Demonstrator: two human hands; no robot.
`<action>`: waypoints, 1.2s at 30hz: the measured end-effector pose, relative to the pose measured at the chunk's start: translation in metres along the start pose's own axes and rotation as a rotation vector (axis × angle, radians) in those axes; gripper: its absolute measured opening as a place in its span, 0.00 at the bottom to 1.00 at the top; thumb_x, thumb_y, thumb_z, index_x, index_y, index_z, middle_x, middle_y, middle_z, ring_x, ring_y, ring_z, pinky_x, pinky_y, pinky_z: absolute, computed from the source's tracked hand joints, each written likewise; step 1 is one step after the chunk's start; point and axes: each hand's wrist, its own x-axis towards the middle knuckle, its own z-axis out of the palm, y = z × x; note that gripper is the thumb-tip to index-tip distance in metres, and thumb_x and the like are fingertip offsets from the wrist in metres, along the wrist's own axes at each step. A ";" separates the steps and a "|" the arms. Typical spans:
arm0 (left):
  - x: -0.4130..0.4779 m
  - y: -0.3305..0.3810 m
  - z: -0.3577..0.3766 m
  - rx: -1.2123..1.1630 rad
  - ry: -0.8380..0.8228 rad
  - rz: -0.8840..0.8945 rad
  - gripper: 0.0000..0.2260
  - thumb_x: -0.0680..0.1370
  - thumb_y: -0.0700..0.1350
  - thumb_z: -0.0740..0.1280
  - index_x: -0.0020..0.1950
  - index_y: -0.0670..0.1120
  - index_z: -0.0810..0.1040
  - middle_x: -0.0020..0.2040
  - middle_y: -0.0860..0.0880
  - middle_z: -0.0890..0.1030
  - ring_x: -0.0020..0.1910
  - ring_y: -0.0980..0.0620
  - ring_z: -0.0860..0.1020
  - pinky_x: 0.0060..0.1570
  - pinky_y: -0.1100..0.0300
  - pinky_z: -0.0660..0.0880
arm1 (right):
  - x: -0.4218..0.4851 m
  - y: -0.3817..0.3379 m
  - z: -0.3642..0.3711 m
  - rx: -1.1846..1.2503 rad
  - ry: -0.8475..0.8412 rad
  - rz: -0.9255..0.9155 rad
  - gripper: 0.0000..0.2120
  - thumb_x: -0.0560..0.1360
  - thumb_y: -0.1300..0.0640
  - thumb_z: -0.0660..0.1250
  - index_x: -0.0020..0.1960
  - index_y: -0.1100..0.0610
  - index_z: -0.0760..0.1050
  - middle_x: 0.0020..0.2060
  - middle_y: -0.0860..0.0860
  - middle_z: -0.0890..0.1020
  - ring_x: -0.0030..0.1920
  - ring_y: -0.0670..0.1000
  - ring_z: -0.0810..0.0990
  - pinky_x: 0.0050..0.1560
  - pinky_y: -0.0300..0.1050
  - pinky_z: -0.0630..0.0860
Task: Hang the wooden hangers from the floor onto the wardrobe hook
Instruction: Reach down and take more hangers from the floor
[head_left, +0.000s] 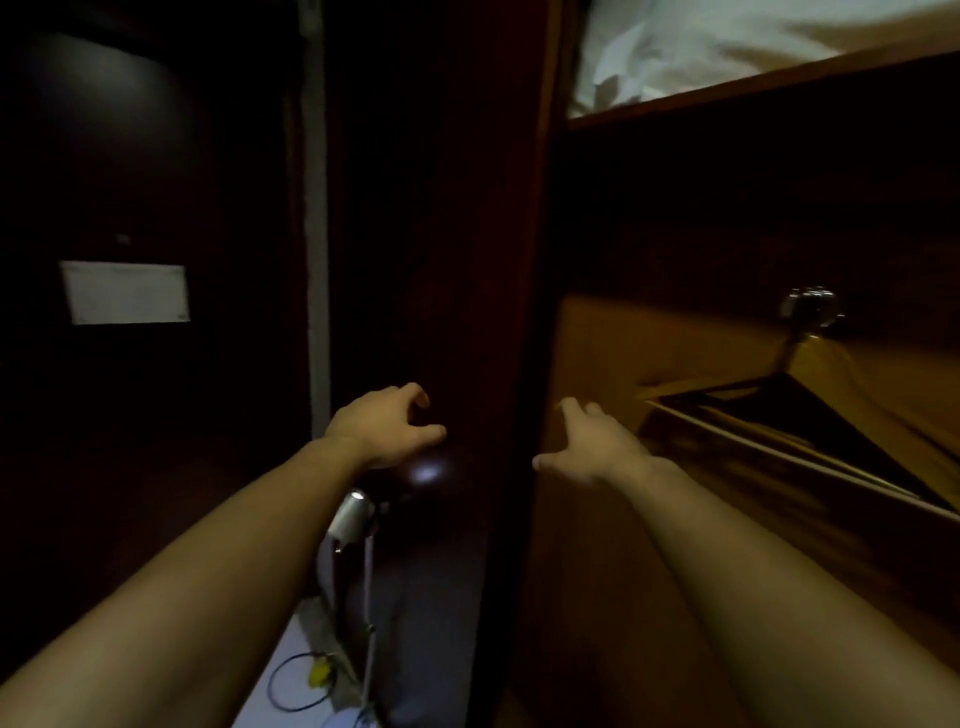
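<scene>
Both hands are reaching forward empty: the left hand (384, 426) is hanging with its fingers loosely curled in front of the dark panel, and the right hand (592, 441) is stretching with fingers spread inside the wardrobe (649, 338), near the hangers (841, 379) but not touching them. These hangers are hanging from the metal hook (810, 306) at the right, their bars slanting towards the camera; how many are there cannot be told in the dim, blurred light. No hanger is showing on the patch of floor (322, 665) in view, where only a cable (298, 680) and a metal stand (358, 519) are lying, so any left to pick up are sitting out of frame. A wooden hanger is probably stiff and fairly light, with smooth varnished arms that are likely slipping in a loose grasp; pinching it at the neck just under its metal hook, or wrapping fingers round the lower bar, is looking like the surest hold. White bedding (701, 47) is lying on the shelf (753, 88) above.
</scene>
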 end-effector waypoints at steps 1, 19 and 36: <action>-0.009 -0.016 -0.008 0.015 0.006 -0.030 0.26 0.71 0.66 0.66 0.65 0.55 0.72 0.57 0.52 0.78 0.52 0.52 0.77 0.50 0.52 0.76 | 0.002 -0.017 0.006 0.015 -0.002 -0.033 0.41 0.73 0.42 0.73 0.78 0.50 0.56 0.74 0.56 0.63 0.70 0.60 0.70 0.66 0.57 0.75; -0.225 -0.289 -0.126 0.149 -0.052 -0.485 0.27 0.72 0.66 0.66 0.67 0.55 0.70 0.64 0.49 0.75 0.60 0.49 0.76 0.58 0.49 0.75 | -0.034 -0.338 0.178 0.121 -0.249 -0.446 0.42 0.72 0.37 0.72 0.78 0.51 0.57 0.73 0.57 0.65 0.68 0.61 0.73 0.64 0.56 0.75; -0.350 -0.399 -0.052 -0.018 -0.291 -0.745 0.27 0.74 0.61 0.67 0.69 0.51 0.70 0.66 0.46 0.75 0.60 0.47 0.75 0.57 0.54 0.74 | -0.086 -0.437 0.343 0.015 -0.608 -0.576 0.38 0.74 0.39 0.71 0.76 0.55 0.60 0.71 0.60 0.68 0.68 0.63 0.71 0.67 0.56 0.72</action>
